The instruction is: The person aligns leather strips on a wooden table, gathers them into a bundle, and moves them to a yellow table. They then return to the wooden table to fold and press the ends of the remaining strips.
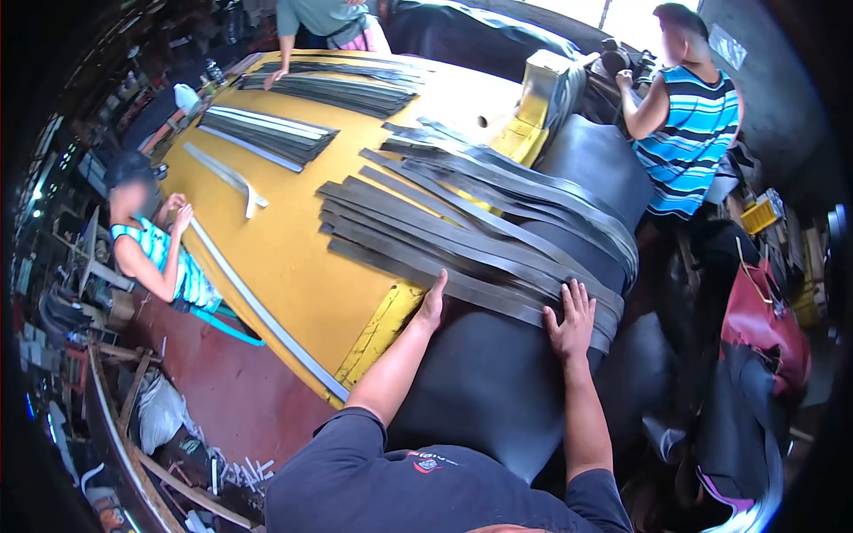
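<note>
Long dark rubber-like strips (418,222) lie side by side, running from the yellow table onto a large black sheet (480,355) draped over its right end. My right hand (571,327) rests with fingers spread on the near strips, where they bend downward. At the edge of the nearest strip is my left hand (433,302), turned on its side with its fingers stretched out. Neither hand is wrapped around anything. More strips (515,169) curve over the black sheet on the far side.
The yellow table (293,222) carries other strip bundles (267,133) and a long pale strip (267,306), held by a seated person (151,240). Another person (324,22) leans over the far end. A person in a striped top (689,133) stands right. A red bag (755,320) hangs nearby.
</note>
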### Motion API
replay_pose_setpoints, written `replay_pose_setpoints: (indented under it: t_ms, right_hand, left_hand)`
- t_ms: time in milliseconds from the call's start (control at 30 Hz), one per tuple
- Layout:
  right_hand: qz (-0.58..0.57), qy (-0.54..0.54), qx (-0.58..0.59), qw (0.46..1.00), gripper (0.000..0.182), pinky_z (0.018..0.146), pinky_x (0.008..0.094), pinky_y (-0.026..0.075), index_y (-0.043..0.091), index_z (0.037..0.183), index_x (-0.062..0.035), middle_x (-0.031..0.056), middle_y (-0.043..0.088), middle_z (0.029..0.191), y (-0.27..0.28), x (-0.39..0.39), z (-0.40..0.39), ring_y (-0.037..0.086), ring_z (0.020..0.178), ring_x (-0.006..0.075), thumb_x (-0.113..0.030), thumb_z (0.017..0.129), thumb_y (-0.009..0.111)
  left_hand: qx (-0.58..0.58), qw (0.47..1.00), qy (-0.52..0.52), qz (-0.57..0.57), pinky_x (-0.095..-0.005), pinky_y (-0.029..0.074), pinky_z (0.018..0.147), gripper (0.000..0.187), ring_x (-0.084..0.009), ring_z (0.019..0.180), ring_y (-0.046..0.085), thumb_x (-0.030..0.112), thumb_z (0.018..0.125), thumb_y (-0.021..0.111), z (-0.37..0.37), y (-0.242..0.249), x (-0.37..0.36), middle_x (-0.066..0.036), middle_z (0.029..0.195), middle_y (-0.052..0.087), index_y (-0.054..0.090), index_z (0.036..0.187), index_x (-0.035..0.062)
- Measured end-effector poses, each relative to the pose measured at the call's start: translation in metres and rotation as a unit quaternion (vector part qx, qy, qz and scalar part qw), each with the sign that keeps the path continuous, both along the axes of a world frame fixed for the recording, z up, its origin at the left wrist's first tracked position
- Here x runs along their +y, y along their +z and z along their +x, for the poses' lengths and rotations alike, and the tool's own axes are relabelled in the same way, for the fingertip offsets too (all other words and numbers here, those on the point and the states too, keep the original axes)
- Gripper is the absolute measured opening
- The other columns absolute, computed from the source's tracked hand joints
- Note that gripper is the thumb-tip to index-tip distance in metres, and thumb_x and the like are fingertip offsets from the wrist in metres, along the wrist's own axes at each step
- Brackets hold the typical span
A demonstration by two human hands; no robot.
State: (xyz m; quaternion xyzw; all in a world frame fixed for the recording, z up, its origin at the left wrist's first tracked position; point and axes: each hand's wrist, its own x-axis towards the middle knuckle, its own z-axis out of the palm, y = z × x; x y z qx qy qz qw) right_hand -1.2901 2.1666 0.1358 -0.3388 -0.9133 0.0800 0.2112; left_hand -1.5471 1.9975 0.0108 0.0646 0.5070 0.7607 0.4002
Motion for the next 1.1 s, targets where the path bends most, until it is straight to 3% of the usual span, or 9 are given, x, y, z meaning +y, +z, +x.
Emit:
replay_pose_setpoints:
  t_ms: [33, 167, 200, 400, 567, 700, 867, 933, 1100]
  right_hand:
    - [0.001, -0.004, -0.002, 1.000, 0.062, 0.115, 0.0530, 0.019, 0.053, 0.133, -0.0034, 0.0158, 0.043, 0.145, 0.000, -0.001, 0.000, 0.034, 0.139, 0.0318, -0.044, 0.086, 0.061]
    - [0.039, -0.007, -0.065, 0.997, 0.059, 0.115, 0.0558, 0.016, 0.051, 0.134, -0.0037, 0.0168, 0.041, 0.146, 0.004, -0.004, -0.003, 0.032, 0.139, 0.0323, -0.042, 0.090, 0.057]
    - [0.041, -0.017, -0.078, 0.996, 0.059, 0.115, 0.0558, 0.016, 0.051, 0.134, -0.0037, 0.0168, 0.041, 0.146, 0.010, -0.006, -0.008, 0.032, 0.139, 0.0323, -0.042, 0.090, 0.057]
    - [-0.021, 0.104, -0.037, 0.994, 0.061, 0.115, 0.0527, 0.017, 0.046, 0.136, -0.0047, 0.0192, 0.037, 0.147, 0.045, -0.011, -0.059, 0.028, 0.140, 0.0363, -0.046, 0.091, 0.055]
    - [-0.105, 0.112, -0.046, 0.987, 0.064, 0.116, 0.0521, 0.018, 0.042, 0.139, -0.0050, 0.0203, 0.037, 0.147, 0.050, 0.009, -0.106, 0.028, 0.141, 0.0355, -0.046, 0.092, 0.054]
    - [-0.095, 0.136, -0.105, 0.980, 0.062, 0.097, 0.0444, 0.040, 0.050, 0.134, -0.0076, 0.0159, 0.056, 0.121, 0.050, 0.008, -0.122, 0.051, 0.114, 0.0331, -0.044, 0.086, 0.064]
    - [-0.171, 0.145, -0.019, 0.974, 0.046, 0.086, 0.0420, 0.048, 0.061, 0.117, -0.0052, 0.0167, 0.061, 0.103, 0.083, 0.010, -0.116, 0.059, 0.099, 0.0337, -0.037, 0.085, 0.069]
    - [-0.406, 0.103, -0.011, 0.908, 0.041, 0.086, 0.0398, 0.049, 0.063, 0.114, -0.0044, 0.0163, 0.062, 0.105, 0.101, 0.016, -0.108, 0.061, 0.098, 0.0319, -0.034, 0.087, 0.068]
    - [-0.308, 0.134, 0.001, 0.942, 0.039, 0.092, 0.0345, 0.046, 0.065, 0.110, 0.0007, 0.0156, 0.063, 0.109, 0.115, 0.013, -0.099, 0.060, 0.104, 0.0237, -0.034, 0.094, 0.059]
  left_hand:
    - [0.035, 0.999, -0.019, 0.004, -0.0345, 0.012, 0.117, 0.092, -0.0229, 0.145, 0.016, 0.060, 0.091, 0.052, -0.005, -0.010, 0.010, -0.011, 0.157, 0.021, 0.021, 0.149, -0.0045]
    - [-0.114, 0.970, 0.005, 0.216, -0.0397, 0.027, 0.112, 0.069, -0.0261, 0.132, 0.040, 0.052, 0.094, 0.051, 0.005, 0.051, 0.035, -0.010, 0.142, 0.046, 0.039, 0.141, 0.0036]
    - [-0.214, 0.923, -0.031, 0.318, -0.0410, 0.029, 0.111, 0.067, -0.0257, 0.130, 0.042, 0.052, 0.095, 0.049, 0.005, 0.065, 0.039, -0.010, 0.141, 0.048, 0.039, 0.141, 0.0053]
    - [-0.250, 0.909, 0.066, 0.326, -0.0466, 0.029, 0.110, 0.075, -0.0284, 0.129, 0.041, 0.056, 0.086, 0.058, 0.018, 0.102, 0.045, -0.009, 0.140, 0.045, 0.038, 0.141, 0.0086]
    - [-0.240, 0.909, 0.048, 0.337, -0.0466, 0.030, 0.110, 0.074, -0.0281, 0.129, 0.042, 0.053, 0.086, 0.059, 0.027, 0.117, 0.026, -0.008, 0.140, 0.046, 0.038, 0.142, 0.0088]
    - [-0.290, 0.906, 0.068, 0.302, -0.0460, 0.031, 0.110, 0.072, -0.0277, 0.129, 0.043, 0.053, 0.087, 0.058, 0.022, 0.104, 0.015, -0.007, 0.139, 0.048, 0.039, 0.141, 0.0090]
    - [-0.255, 0.892, 0.025, 0.374, -0.0463, 0.032, 0.109, 0.071, -0.0273, 0.130, 0.043, 0.051, 0.088, 0.058, 0.030, 0.120, 0.006, -0.009, 0.139, 0.048, 0.038, 0.142, 0.0084]
    - [-0.231, 0.889, 0.018, 0.395, -0.0454, 0.032, 0.109, 0.071, -0.0267, 0.131, 0.042, 0.049, 0.088, 0.058, 0.029, 0.117, 0.008, -0.008, 0.141, 0.047, 0.037, 0.142, 0.0085]
    - [-0.185, 0.856, -0.022, 0.481, -0.0469, 0.025, 0.113, 0.068, -0.0271, 0.134, 0.037, 0.035, 0.085, 0.058, 0.043, 0.158, 0.007, -0.009, 0.146, 0.041, 0.038, 0.142, 0.0048]
